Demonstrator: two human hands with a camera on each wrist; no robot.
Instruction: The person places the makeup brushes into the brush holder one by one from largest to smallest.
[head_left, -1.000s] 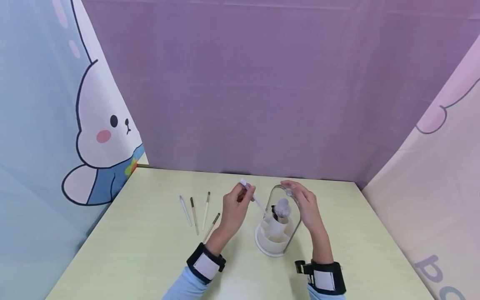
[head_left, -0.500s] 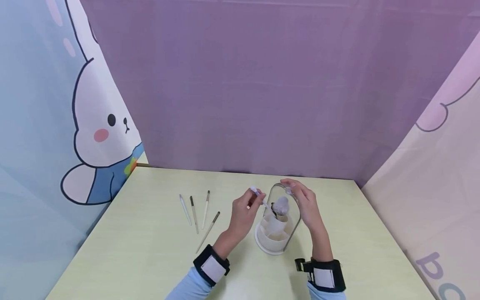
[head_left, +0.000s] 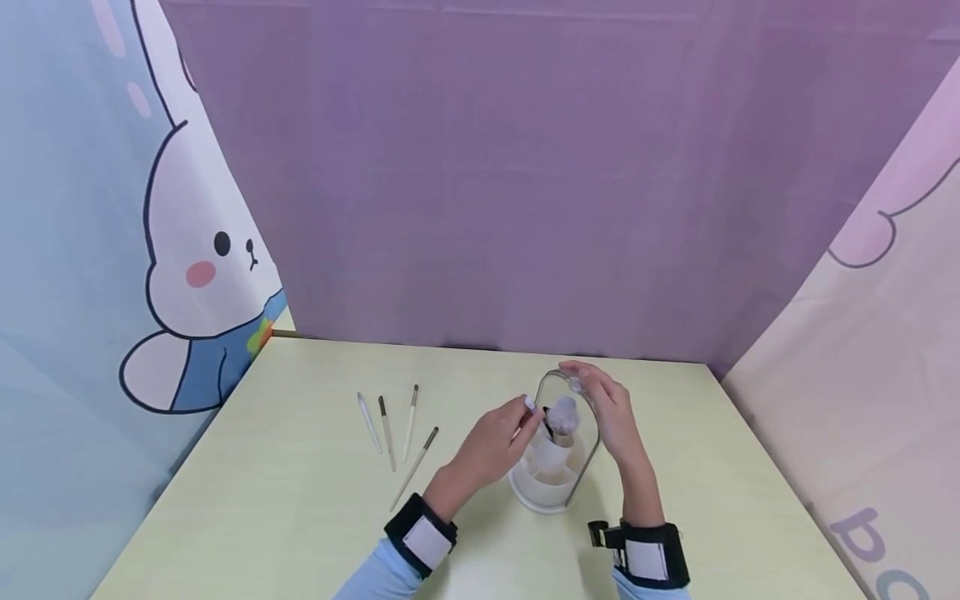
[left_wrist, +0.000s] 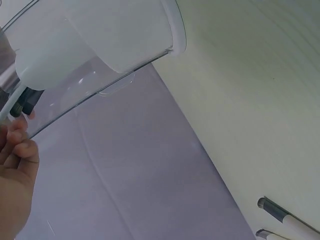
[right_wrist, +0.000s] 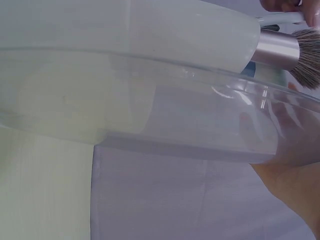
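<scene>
My left hand (head_left: 491, 442) pinches a slim white makeup brush (right_wrist: 281, 18), its lower end inside the white inner cup (right_wrist: 210, 35) of a makeup brush holder (head_left: 542, 495). Dark brush ends show beside it at the cup's mouth in the left wrist view. A fluffy makeup brush (head_left: 562, 415) with a silvery collar stands in the same cup, bristles up. My right hand (head_left: 615, 417) grips the top of the holder's clear arched cover (head_left: 592, 454), fingers over its edge. The holder stands upright on the table.
Several slim brushes lie left of the holder on the pale table (head_left: 300, 500), among them a dark-tipped brush (head_left: 415, 468) nearest my left forearm and a pale pen-like stick (head_left: 369, 423). A purple cloth (head_left: 480, 183) hangs behind the table's back edge.
My left hand has moved right and lower to the holder, bringing the white brush's lower end into the inner cup. The right hand stays at the cover's top.
</scene>
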